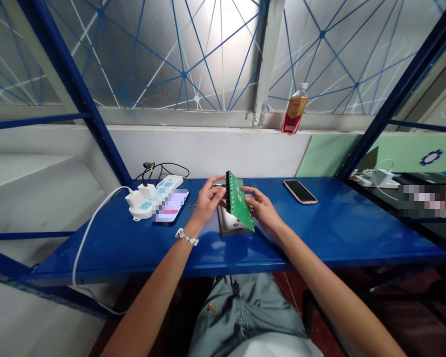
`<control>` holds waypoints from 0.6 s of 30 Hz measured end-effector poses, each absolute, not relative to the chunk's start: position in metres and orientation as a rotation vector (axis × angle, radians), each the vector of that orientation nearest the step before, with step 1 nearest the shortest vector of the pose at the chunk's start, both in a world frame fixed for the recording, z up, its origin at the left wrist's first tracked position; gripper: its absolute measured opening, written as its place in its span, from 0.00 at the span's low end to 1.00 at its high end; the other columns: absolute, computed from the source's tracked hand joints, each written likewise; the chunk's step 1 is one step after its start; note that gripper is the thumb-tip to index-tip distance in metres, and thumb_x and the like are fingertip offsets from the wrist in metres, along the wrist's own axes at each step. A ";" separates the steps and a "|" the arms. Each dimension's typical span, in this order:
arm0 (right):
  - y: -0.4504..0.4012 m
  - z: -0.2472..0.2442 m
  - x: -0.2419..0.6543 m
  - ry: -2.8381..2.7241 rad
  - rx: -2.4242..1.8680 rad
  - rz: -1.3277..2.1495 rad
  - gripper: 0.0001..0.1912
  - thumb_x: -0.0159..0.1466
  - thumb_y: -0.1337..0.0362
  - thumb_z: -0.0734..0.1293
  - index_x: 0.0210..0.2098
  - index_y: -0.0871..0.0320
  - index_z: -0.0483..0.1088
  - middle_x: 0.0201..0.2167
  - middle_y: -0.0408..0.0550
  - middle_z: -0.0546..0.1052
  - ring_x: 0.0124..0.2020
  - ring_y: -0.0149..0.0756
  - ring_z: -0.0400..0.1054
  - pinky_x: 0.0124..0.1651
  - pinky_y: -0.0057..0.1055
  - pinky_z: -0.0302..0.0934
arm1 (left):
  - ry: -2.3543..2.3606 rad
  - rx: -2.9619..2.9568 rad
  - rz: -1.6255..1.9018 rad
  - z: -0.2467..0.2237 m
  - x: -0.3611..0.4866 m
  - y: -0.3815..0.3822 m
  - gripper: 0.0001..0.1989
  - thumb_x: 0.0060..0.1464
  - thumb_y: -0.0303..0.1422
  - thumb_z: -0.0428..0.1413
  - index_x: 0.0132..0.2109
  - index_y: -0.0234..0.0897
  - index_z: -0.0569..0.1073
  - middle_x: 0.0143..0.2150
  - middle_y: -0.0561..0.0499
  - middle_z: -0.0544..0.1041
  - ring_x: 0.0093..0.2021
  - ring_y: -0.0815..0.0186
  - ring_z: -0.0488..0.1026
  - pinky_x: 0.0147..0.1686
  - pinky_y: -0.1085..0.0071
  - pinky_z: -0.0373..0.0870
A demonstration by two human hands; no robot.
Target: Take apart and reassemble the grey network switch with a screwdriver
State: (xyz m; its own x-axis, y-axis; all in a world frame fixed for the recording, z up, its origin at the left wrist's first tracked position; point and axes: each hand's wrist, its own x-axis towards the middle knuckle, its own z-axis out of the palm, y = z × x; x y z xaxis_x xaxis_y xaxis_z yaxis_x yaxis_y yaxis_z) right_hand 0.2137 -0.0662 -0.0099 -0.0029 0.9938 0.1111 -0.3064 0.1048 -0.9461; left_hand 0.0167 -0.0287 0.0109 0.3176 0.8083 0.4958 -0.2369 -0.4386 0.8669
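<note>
Forearms [159, 290] foremost; green circuit board [240, 204] tilted between left fingers [217, 194] and right fingers [254, 192].

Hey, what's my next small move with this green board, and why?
I'd probably level the green circuit board over the gray piece beneath: it's tilted now, with your left hand at its black connector row and your right hand at the opposite side, so both sides look supported.

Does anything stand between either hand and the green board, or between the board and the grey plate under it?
Nothing clearly visible: left hand and right hand touch the board. Tilted over the plate, it hides part of the gap.
</note>
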 end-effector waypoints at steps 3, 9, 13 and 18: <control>-0.068 -0.008 0.210 -1.063 -0.915 1.298 0.25 0.56 0.57 0.75 0.53 0.48 0.74 0.35 0.41 0.75 0.30 0.32 0.66 0.32 0.30 0.65 | 0.532 1.721 1.412 0.009 0.023 -0.033 0.21 0.65 0.44 0.56 0.59 0.36 0.72 0.39 0.45 0.80 0.38 0.64 0.80 0.35 0.72 0.79; -0.069 -0.010 0.205 -1.173 -0.841 1.290 0.26 0.60 0.59 0.72 0.58 0.47 0.70 0.37 0.43 0.76 0.33 0.35 0.69 0.30 0.28 0.63 | 0.497 2.066 1.561 0.004 0.028 -0.038 0.22 0.58 0.33 0.63 0.59 0.36 0.71 0.43 0.45 0.82 0.39 0.66 0.81 0.42 0.71 0.80; -0.071 -0.012 0.202 -1.236 -0.816 1.277 0.28 0.61 0.61 0.71 0.60 0.44 0.68 0.41 0.44 0.77 0.35 0.36 0.70 0.31 0.28 0.63 | 0.508 2.165 1.717 0.003 0.027 -0.040 0.23 0.55 0.31 0.66 0.56 0.37 0.70 0.41 0.47 0.83 0.37 0.66 0.82 0.41 0.71 0.80; -0.072 -0.014 0.200 -1.278 -0.773 1.261 0.30 0.62 0.62 0.70 0.63 0.43 0.65 0.43 0.44 0.78 0.36 0.36 0.72 0.32 0.28 0.62 | 0.423 2.381 1.823 0.007 0.026 -0.041 0.20 0.58 0.29 0.64 0.56 0.39 0.73 0.43 0.47 0.82 0.38 0.67 0.81 0.41 0.71 0.79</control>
State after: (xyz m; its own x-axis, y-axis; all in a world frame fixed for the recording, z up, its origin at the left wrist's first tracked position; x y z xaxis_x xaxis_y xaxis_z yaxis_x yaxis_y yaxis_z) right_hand 0.2004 -0.0717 -0.0143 -0.1596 0.9536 0.2554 -0.2428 0.2129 -0.9464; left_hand 0.0259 -0.0406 0.0067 0.2386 0.2873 0.9276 0.1508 -0.9546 0.2569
